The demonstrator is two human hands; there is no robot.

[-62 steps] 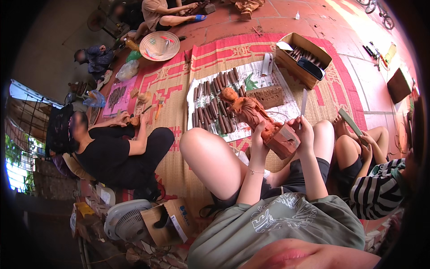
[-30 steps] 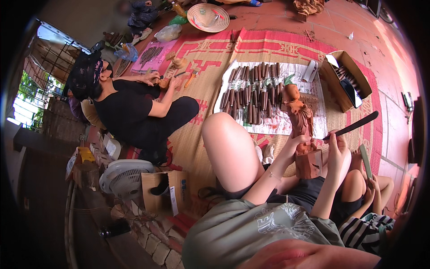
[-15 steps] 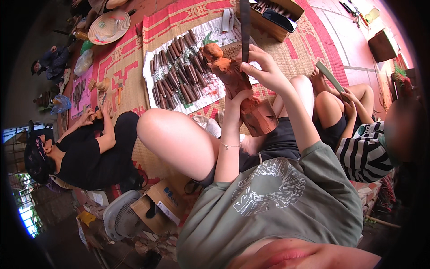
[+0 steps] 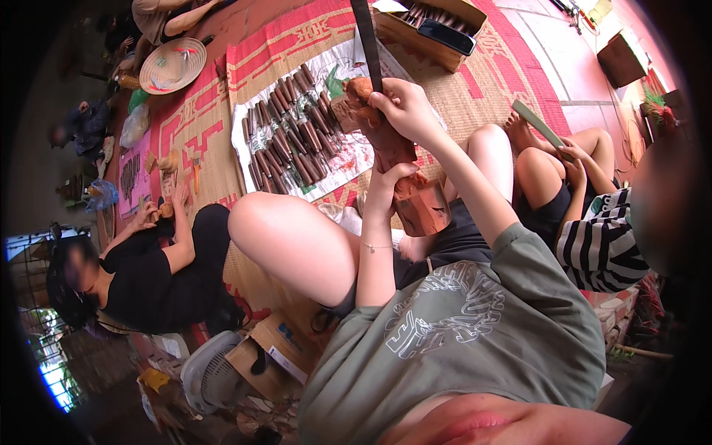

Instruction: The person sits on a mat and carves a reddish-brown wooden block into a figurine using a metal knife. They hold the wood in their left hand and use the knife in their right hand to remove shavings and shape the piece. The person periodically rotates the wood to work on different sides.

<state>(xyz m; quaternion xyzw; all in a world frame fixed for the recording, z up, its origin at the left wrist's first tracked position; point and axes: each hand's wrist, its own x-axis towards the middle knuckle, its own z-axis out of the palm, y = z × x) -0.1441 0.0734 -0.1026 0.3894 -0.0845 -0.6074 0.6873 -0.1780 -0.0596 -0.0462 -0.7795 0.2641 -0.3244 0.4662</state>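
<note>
A reddish-brown carved wooden figure (image 4: 423,211) with a blocky base rests tilted in my lap. My left hand (image 4: 387,182) is closed round its lower part, just above the base. Near the figure's rounded top, my right hand (image 4: 408,111) pinches a long, dark, flat strip (image 4: 366,37). The strip runs away from me past the upper edge of the picture. Its near end lies against the carving; whether it is a file or an abrasive strip I cannot tell.
Several wooden-handled tools (image 4: 293,137) lie on a white cloth (image 4: 245,159) over a patterned mat (image 4: 211,148). A tool box (image 4: 415,41) stands beyond. A person in black (image 4: 148,274) sits left; another in stripes (image 4: 601,237) sits right with a green strip (image 4: 538,122).
My right hand and the dark strip have shifted left across the figure's top, and the strip now leans left. My left hand keeps its hold on the figure. The view has turned slightly.
</note>
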